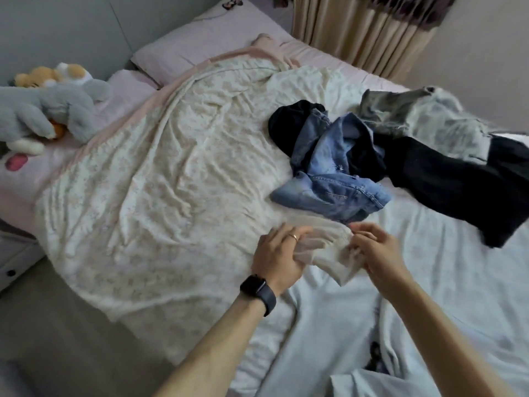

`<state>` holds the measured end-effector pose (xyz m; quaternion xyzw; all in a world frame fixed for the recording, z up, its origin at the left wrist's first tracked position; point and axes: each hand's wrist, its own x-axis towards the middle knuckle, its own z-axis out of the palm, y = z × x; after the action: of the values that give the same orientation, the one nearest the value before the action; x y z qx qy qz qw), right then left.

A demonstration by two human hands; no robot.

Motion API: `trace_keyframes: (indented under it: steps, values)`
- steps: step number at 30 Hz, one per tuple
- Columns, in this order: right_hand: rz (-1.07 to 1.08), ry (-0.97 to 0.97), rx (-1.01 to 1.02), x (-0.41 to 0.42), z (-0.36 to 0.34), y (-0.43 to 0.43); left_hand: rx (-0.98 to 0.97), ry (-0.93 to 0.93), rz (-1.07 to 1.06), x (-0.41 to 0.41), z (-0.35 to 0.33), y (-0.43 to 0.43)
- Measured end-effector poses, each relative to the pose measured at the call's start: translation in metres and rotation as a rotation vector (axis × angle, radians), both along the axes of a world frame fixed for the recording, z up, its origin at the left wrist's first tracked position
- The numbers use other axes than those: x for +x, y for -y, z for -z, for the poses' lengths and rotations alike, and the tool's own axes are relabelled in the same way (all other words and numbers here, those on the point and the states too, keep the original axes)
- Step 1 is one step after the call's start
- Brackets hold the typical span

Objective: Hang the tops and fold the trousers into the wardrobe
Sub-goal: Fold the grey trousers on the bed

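A pile of clothes lies on the bed's right half: crumpled blue jeans, a dark navy garment behind them, long black trousers stretching right, and a grey-green garment at the back. In front of the jeans lies a thin white garment, bunched up. My left hand, with a ring and a black watch on the wrist, grips its left side. My right hand pinches its right side. The wardrobe is out of view.
A cream floral duvet covers the bed's left half, a pale blue sheet the right. Pink pillows and plush toys sit at the head. Beige curtains hang behind. Grey floor lies at the left.
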<state>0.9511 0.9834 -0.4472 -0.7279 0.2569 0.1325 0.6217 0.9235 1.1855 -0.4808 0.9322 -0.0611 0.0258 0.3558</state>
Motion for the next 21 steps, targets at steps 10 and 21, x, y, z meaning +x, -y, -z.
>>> trace_keyframes:
  steps: [10, 21]
  values:
    - [0.393, -0.171, -0.303, -0.333, 0.04, 0.192, 0.329, -0.097, 0.745, -0.202, 0.018, 0.193]
    - [-0.038, -0.273, -0.529, -0.416, 0.104, 0.219, 0.674, -0.564, 0.759, -0.278, 0.087, 0.232]
